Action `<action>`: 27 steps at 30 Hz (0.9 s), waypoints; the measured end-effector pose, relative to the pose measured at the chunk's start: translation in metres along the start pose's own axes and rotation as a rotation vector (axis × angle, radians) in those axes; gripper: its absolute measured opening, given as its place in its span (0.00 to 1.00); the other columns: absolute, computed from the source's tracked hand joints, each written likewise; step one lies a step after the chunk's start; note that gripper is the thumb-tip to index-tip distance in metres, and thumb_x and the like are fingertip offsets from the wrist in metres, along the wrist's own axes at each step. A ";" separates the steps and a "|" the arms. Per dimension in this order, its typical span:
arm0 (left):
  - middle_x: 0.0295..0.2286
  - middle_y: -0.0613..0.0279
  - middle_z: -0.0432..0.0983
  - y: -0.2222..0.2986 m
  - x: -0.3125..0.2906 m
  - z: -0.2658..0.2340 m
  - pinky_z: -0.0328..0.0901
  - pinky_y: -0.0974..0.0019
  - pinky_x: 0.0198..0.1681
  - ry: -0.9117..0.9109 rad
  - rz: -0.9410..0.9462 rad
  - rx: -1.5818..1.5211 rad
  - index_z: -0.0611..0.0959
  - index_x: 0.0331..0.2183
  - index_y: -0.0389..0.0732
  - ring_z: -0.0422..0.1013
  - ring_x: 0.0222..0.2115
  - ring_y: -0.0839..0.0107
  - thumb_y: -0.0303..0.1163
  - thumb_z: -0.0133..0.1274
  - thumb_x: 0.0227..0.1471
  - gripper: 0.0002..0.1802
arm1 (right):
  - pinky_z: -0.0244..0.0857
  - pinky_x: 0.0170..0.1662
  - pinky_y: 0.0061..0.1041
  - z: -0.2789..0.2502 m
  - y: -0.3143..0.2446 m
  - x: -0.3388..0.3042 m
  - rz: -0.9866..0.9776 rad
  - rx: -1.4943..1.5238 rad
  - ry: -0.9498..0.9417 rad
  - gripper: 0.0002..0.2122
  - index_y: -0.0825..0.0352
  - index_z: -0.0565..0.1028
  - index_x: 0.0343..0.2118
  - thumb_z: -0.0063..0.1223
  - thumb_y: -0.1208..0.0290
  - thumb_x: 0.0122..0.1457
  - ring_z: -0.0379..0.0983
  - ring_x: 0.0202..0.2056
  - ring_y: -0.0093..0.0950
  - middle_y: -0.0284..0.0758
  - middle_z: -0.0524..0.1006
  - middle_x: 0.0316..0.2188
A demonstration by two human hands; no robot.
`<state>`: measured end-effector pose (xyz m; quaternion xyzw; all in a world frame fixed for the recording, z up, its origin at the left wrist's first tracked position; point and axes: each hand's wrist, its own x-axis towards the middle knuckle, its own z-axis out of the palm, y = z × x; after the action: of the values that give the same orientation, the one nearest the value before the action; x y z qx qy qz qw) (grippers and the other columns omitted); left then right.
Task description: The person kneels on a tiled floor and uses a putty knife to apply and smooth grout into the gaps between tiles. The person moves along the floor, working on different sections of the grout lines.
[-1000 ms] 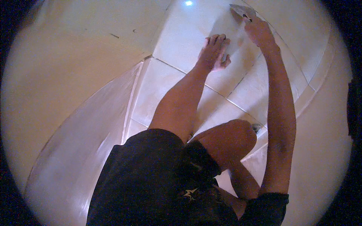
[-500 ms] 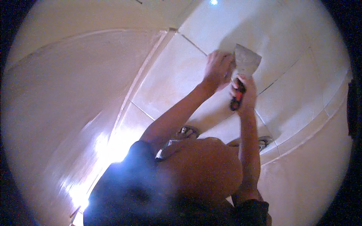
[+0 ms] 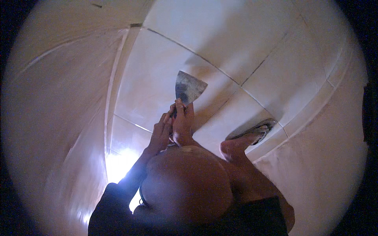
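A putty knife (image 3: 190, 87) with a broad, smeared metal blade points up and away, above the tiled floor. Below the blade, a thumb lies along its base; I take this as my right hand (image 3: 182, 124), closed on the tool, with its forearm hidden behind my bent knee. My left hand (image 3: 160, 130) is pressed in from the left, its fingers bent against the handle, which shows only as dark and reddish bits between the hands. Its exact hold is partly hidden.
Large pale floor tiles (image 3: 153, 74) with dark joints spread ahead. A wall (image 3: 59, 106) rises at the left, and a skirting edge (image 3: 307, 118) curves along the right. My sandalled foot (image 3: 256, 133) stands at the right. A bright light (image 3: 120, 167) glares at lower left.
The putty knife and both hands have come nearer my body and to the left. My left hand has moved from beside the blade to the handle. The view has shifted too.
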<state>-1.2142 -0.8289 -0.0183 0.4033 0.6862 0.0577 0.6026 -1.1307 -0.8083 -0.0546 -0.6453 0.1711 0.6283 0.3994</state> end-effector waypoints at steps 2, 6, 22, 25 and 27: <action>0.40 0.39 0.77 0.011 0.003 0.006 0.69 0.57 0.36 -0.061 0.010 0.103 0.71 0.53 0.37 0.78 0.36 0.55 0.43 0.41 0.65 0.23 | 0.62 0.17 0.23 -0.001 -0.016 -0.001 -0.001 0.204 0.036 0.06 0.62 0.64 0.36 0.47 0.67 0.66 0.67 0.15 0.24 0.32 0.70 0.20; 0.35 0.37 0.77 0.024 0.007 0.017 0.68 0.54 0.33 -0.149 -0.054 0.037 0.70 0.51 0.33 0.79 0.34 0.51 0.41 0.41 0.65 0.22 | 0.59 0.15 0.25 -0.017 -0.032 0.008 -0.055 0.119 0.029 0.10 0.63 0.64 0.34 0.44 0.62 0.68 0.64 0.13 0.24 0.32 0.67 0.17; 0.33 0.44 0.78 0.060 0.049 0.063 0.68 0.57 0.34 -0.159 0.198 0.110 0.68 0.49 0.35 0.77 0.33 0.52 0.35 0.44 0.60 0.18 | 0.54 0.11 0.27 -0.030 -0.110 0.042 -0.020 0.156 -0.128 0.21 0.62 0.63 0.23 0.42 0.51 0.68 0.57 0.09 0.23 0.28 0.60 0.12; 0.32 0.52 0.78 0.055 0.059 0.047 0.68 0.64 0.32 -0.283 0.252 0.072 0.73 0.45 0.36 0.74 0.30 0.64 0.37 0.48 0.54 0.20 | 0.53 0.11 0.26 -0.043 -0.095 0.029 -0.064 0.080 -0.045 0.20 0.61 0.63 0.26 0.43 0.49 0.67 0.56 0.09 0.22 0.27 0.60 0.12; 0.26 0.65 0.72 0.048 0.077 0.039 0.64 0.72 0.28 -0.146 0.217 -0.216 0.78 0.40 0.37 0.65 0.26 0.78 0.50 0.50 0.47 0.26 | 0.53 0.11 0.26 -0.051 -0.093 0.015 -0.041 0.090 0.041 0.19 0.60 0.63 0.28 0.43 0.47 0.66 0.56 0.09 0.21 0.27 0.61 0.13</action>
<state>-1.1532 -0.7642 -0.0616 0.4109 0.5831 0.1663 0.6808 -1.0273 -0.7835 -0.0460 -0.6428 0.1943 0.5984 0.4371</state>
